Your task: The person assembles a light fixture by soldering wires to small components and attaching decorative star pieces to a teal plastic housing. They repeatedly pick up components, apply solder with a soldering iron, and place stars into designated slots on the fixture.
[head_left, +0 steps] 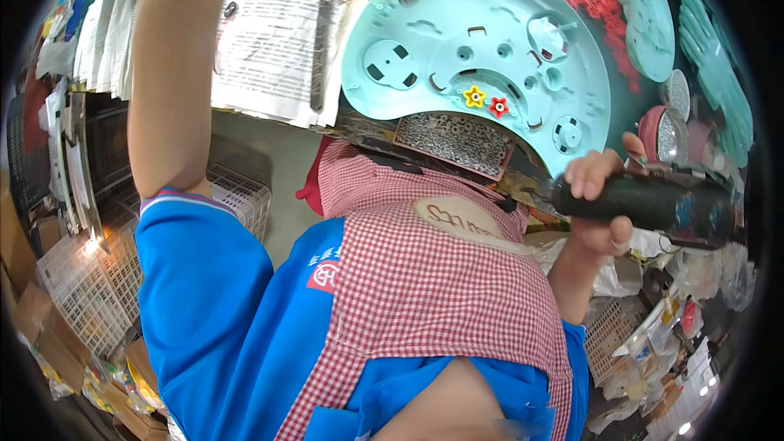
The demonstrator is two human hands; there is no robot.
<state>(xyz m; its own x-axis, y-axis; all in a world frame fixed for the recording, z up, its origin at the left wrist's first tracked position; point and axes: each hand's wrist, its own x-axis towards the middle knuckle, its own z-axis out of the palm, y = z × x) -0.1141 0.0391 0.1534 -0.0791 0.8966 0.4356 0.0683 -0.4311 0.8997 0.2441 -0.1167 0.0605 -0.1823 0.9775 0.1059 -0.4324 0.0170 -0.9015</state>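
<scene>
In my right hand [600,196] is a dark cylindrical electric screwdriver [645,206], held sideways with its narrow end pointing left. My fingers are closed round its body. Beyond it lies a teal curved plastic shell [490,28] with round bosses, slots and raised rims. A yellow star-shaped piece [474,96] and a red star-shaped piece [500,107] sit side by side near the shell's inner curve. My left arm stretches up past the top edge, so the left hand is out of the picture.
A tray of small metal parts [453,145] stands at the bench edge. Red pieces [600,2] are heaped beyond the shell, beside another teal shell [645,16]. Pink bowls [661,132] stand at right. Printed sheets [265,41] lie left; white plastic crates [90,269] stand below.
</scene>
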